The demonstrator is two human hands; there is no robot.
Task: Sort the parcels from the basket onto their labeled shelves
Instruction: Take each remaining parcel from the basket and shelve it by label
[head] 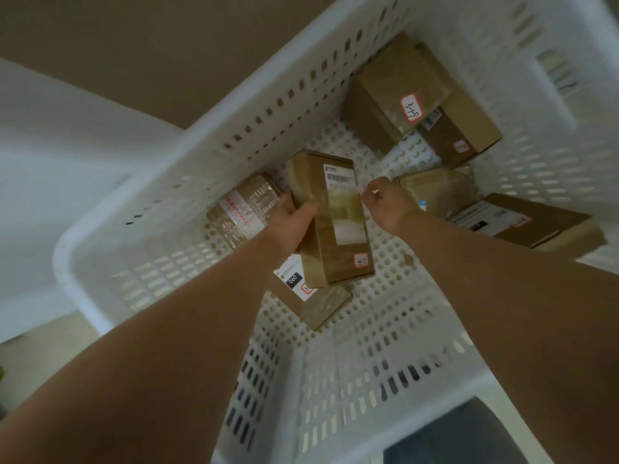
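Note:
I look down into a deep white perforated basket with several brown cardboard parcels on its floor. My left hand grips the left side of a long brown parcel that has a white shipping label and a small red-edged sticker near its lower end. My right hand is at the parcel's right edge, its fingers curled against the label side. Under the held parcel lies another box with a label reading 060.
A tape-wrapped parcel lies to the left. Stacked boxes with a handwritten red-edged sticker sit at the far right corner. A flat parcel and another box lie to the right. The basket walls rise on all sides.

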